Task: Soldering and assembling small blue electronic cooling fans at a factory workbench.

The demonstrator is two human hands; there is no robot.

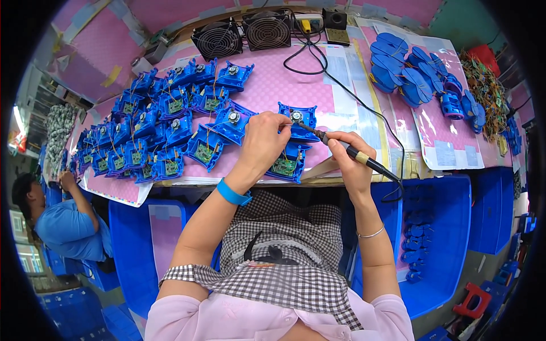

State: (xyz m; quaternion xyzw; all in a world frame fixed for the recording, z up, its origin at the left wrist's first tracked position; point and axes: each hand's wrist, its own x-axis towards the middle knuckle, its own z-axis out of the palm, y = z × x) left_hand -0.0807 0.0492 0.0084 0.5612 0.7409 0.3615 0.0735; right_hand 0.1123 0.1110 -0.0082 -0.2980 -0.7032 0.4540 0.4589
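My right hand [354,169] grips a soldering iron [375,165] like a pen, its tip pointing left. That tip is at a blue plastic housing [308,114], close to a round metal part [296,116]. From the left, my left hand [264,141] reaches to the same housing, thumb and forefinger pinched on a thin wire, partly hidden by the fingers. Just below lies the joined half with a green circuit board [284,166]. Another blue housing [227,122] with a round metal part lies beside my left hand.
Several blue housings with boards [170,128] crowd the table's left. Two black fans [266,31] and an iron stand [336,35] are at the back. The iron's black cable [375,105] crosses the table. Blue parts [392,59] and wire bundles [483,85] lie right. Blue bins [446,284] stand below; a person [71,227] sits left.
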